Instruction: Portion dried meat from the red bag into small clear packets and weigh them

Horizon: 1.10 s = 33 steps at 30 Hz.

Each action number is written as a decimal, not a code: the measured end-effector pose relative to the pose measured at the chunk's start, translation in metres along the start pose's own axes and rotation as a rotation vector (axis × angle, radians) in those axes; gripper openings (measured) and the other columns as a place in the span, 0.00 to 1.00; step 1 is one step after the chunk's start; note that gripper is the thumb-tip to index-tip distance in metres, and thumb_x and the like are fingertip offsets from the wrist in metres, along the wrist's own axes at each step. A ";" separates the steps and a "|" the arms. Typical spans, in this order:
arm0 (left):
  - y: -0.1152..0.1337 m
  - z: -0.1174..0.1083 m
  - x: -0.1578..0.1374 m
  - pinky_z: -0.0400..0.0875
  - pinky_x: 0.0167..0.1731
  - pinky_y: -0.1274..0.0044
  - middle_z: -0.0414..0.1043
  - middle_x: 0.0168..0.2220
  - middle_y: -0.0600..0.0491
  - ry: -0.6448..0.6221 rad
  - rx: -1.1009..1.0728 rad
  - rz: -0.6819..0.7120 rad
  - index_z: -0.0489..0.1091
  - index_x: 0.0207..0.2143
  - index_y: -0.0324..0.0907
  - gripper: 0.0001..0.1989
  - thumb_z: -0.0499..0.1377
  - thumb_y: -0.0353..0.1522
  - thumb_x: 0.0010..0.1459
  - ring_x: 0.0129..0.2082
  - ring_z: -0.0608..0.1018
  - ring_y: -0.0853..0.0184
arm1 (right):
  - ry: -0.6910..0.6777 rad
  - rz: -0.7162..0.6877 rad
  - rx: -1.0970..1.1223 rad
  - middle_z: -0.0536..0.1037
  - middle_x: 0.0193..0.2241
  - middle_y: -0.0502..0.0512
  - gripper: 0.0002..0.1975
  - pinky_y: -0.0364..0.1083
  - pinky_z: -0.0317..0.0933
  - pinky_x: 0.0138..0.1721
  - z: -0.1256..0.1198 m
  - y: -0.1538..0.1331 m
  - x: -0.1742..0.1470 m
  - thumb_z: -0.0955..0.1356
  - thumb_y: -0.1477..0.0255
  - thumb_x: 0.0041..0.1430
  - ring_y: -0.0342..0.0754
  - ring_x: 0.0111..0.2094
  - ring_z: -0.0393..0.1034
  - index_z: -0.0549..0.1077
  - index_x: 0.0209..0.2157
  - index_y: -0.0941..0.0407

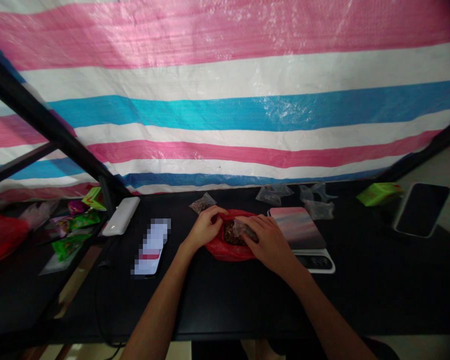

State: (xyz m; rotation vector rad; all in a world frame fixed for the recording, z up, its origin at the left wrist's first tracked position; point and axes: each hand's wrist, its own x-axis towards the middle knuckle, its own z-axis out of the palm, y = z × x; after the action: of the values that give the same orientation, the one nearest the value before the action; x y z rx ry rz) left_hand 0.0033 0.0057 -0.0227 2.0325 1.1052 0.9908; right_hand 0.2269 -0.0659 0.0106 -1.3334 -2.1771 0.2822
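Observation:
A red plastic bag [228, 252] lies open on the black table in front of me, with brown dried bits [230, 236] inside it. My left hand [207, 227] pinches the bag's left rim between thumb and fingers. Over the bag's right side, my right hand [268, 241] is closed on a small clear plastic bag [239, 227], held down at the brown bits. Its fingers partly cover the small bag, so how full it is cannot be made out. Just behind my left hand lies another small clear bag [202, 203] with brown bits in it.
A flat kitchen scale [300, 230] is right of the red bag. Clear bags [273, 194] lie behind. A lit phone [152, 247] and a white power bank [122, 216] are left; a green box [378, 193] and an upright phone [422, 210] are right. Striped sheeting [225, 115] hangs behind.

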 end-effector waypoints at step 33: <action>-0.005 -0.001 -0.003 0.73 0.46 0.73 0.76 0.43 0.52 -0.108 0.219 0.004 0.77 0.44 0.45 0.16 0.53 0.23 0.62 0.41 0.80 0.65 | 0.548 0.307 -0.145 0.77 0.48 0.56 0.18 0.58 0.53 0.57 -0.056 0.110 -0.068 0.65 0.72 0.56 0.59 0.52 0.70 0.76 0.49 0.51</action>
State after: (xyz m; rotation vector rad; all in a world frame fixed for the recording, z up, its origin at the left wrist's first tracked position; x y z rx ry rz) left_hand -0.0008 0.0059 -0.0269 2.2341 1.1958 0.7794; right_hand 0.3648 -0.0782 -0.0177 -1.6014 -1.5618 -0.1232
